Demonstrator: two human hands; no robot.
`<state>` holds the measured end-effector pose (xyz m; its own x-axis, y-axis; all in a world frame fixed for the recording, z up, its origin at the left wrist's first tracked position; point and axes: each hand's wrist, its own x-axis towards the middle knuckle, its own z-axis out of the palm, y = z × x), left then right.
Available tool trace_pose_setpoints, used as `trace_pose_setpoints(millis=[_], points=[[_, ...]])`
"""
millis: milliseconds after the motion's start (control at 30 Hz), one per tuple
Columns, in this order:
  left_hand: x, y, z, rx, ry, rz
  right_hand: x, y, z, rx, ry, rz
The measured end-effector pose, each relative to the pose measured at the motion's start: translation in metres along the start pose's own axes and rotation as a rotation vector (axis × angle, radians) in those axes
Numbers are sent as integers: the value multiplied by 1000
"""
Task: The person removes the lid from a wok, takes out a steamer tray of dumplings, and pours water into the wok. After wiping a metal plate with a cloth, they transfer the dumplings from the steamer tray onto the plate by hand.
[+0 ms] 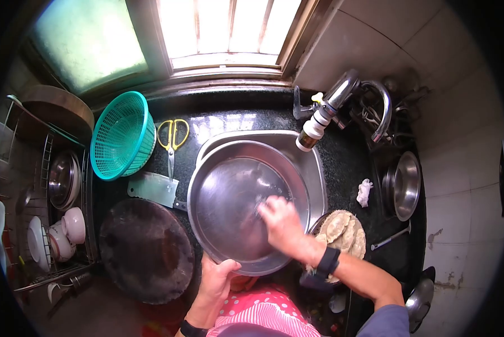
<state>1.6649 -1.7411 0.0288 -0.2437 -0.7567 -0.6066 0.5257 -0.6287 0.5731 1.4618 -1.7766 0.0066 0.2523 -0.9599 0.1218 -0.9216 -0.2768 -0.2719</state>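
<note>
A large round metal basin point(224, 185) is tilted over the sink point(317, 180). My left hand point(215, 275) grips its near rim, thumb on top. Inside the basin, my right hand point(283, 224) is closed with its fingertips down by the inner surface. A whitish blur shows at those fingertips, and I cannot make out what they hold. Under my right wrist stands a round container of dumplings point(342, 233). The faucet point(342, 95), with a white filter fitting, hangs beyond the basin at the upper right.
At the left are a green plastic colander point(123, 135), yellow-handled scissors point(172, 140), a cleaver point(154, 188), a round dark board point(145, 250) and a dish rack with bowls point(72, 224). To the right lie a crumpled white cloth point(364, 192) and a metal bowl point(407, 185).
</note>
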Motion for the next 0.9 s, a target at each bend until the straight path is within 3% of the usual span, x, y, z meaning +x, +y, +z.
trace_pose_setpoints(millis=[67,200,300,467,600,800,900], points=[[-6,1,-1,-3,-7,-14,16,26,-1,6,16,44],[-1,-1,-4,18,1,24,-16,-20,-5,63,-60,-94],[-4,1,-3,15,-29,-6,7,12,-7,-27,-62,49],[0,-1,-5,-14,-30,-20,-17,-20,-5,64,-45,-109],[-6,-1,0,-31,-26,-75,23,24,-7,-53,-50,45],[-5,-11,-6,-48,-54,-153,16,-32,-10,7,18,-217],[-11,-14,2,-68,-64,-172,42,0,-10,-4,-58,-24]])
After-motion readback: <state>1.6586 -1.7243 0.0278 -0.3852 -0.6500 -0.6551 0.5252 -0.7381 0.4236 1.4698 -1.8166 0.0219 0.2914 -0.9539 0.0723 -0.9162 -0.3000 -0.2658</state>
